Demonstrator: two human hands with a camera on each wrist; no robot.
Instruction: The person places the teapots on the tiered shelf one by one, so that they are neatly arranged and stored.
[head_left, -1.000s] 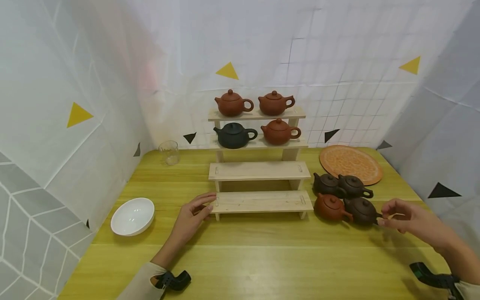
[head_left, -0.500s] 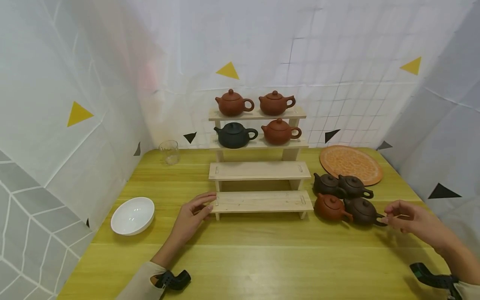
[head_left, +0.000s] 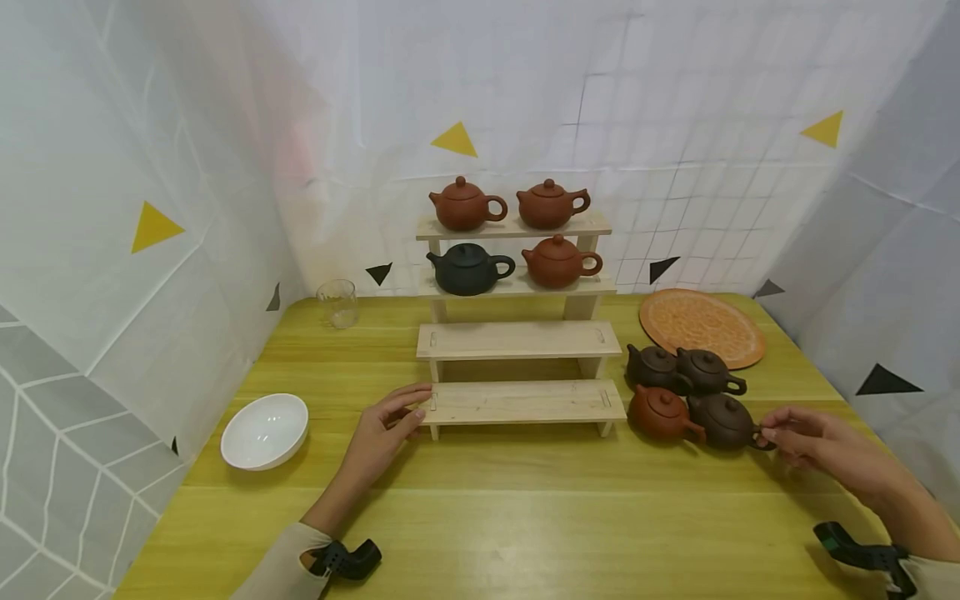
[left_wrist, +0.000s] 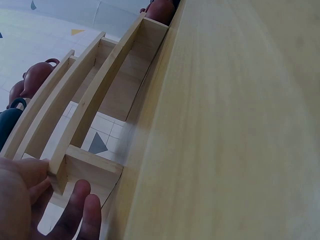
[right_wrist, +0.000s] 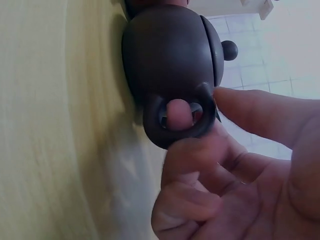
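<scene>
My left hand (head_left: 384,427) holds the left end of the lowest step of a wooden tiered stand (head_left: 517,403). In the left wrist view, fingers lie on both sides of that board end (left_wrist: 59,172). At the right, my right hand (head_left: 832,446) holds the handle of a dark brown teapot (head_left: 723,422). A fingertip pokes through the handle loop (right_wrist: 154,127) in the right wrist view, with the thumb beside it. This teapot stands on the table, close to a reddish-brown teapot (head_left: 662,414) and two more dark teapots (head_left: 705,372).
On the stand's upper two tiers sit reddish teapots (head_left: 558,263) and a blackish-green teapot (head_left: 467,269). A round orange mat (head_left: 701,321) lies at the back right. A white bowl (head_left: 264,433) and a clear glass (head_left: 339,304) stand at the left.
My right hand pulled slightly right from the dark brown teapot's handle, then came back left and took hold of it. The left hand keeps its place on the stand.
</scene>
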